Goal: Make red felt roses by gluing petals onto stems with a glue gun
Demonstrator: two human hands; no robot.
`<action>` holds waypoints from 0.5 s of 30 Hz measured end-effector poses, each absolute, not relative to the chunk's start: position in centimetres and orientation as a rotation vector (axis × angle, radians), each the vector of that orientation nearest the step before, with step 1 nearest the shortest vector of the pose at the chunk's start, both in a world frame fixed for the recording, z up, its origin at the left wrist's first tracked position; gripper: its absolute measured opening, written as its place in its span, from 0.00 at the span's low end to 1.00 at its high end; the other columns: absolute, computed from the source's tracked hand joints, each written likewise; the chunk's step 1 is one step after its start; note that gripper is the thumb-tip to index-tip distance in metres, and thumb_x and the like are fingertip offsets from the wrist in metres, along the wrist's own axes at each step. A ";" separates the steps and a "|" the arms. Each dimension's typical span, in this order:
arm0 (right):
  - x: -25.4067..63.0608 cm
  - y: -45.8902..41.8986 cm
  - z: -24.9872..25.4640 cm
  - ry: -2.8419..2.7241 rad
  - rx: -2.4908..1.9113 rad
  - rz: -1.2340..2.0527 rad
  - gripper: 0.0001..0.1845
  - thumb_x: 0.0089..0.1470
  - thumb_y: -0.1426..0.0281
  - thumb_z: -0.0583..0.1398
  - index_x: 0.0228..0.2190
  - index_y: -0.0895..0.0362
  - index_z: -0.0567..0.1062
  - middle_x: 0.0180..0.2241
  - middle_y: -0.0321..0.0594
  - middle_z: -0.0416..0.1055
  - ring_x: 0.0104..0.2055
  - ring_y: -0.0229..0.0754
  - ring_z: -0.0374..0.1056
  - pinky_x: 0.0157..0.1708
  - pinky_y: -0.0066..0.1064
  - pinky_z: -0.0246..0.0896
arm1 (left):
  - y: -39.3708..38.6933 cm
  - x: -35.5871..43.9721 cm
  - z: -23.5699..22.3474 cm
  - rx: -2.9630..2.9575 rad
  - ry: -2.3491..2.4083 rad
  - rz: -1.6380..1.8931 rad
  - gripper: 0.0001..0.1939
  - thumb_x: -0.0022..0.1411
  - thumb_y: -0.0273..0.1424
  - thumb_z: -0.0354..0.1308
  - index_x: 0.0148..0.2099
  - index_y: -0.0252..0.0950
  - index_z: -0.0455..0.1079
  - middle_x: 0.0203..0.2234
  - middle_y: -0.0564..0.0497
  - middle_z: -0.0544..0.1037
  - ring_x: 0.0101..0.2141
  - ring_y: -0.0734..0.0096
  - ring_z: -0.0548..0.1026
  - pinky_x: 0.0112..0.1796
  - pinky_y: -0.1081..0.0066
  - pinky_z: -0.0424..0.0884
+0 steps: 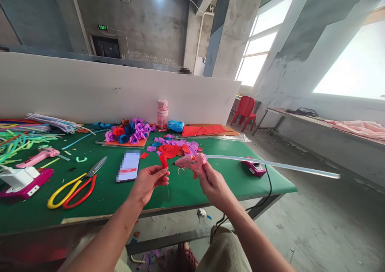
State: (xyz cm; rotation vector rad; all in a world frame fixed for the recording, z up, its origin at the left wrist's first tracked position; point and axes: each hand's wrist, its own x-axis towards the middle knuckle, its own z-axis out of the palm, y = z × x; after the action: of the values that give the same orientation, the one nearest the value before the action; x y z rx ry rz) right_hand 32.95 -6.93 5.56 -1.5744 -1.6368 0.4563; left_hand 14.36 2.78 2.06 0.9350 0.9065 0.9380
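Near the table's front edge, my left hand (152,179) pinches a small red paper flower (163,159) between thumb and fingers. My right hand (212,181) is wrapped round a pink hot glue gun (191,161), its nozzle pointing left toward the flower with a small gap between. A long clear glue stick (273,164) juts from the gun's rear, far out to the right. Just behind both hands lies a pile of loose red petals (171,151) mixed with purple ones. A phone (128,165) rests flat to the left of my left hand.
Yellow-and-red-handled scissors (76,185), a second pink glue gun (40,157) and a power strip (33,183) lie left. Finished paper flowers (132,131), a pink bottle (162,114) and red sheets (204,130) line the back before a white partition (120,87). Another power strip (254,167) sits right.
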 end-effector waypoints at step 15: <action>32.6 -6.7 5.2 -1.627 -1.527 0.528 0.16 0.60 0.63 0.46 0.42 0.57 0.66 0.23 0.36 0.66 0.20 0.35 0.58 0.20 0.25 0.55 | 3.0 14.3 1.6 0.899 0.866 0.894 0.10 0.45 0.28 0.68 0.31 0.29 0.74 0.24 0.47 0.78 0.21 0.77 0.73 0.25 0.75 0.75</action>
State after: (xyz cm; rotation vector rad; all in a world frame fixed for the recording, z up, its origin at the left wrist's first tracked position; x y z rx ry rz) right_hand 32.65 -6.73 5.21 -1.5270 -1.6275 0.5285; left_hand 14.35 3.03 1.57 0.8988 0.8656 0.8944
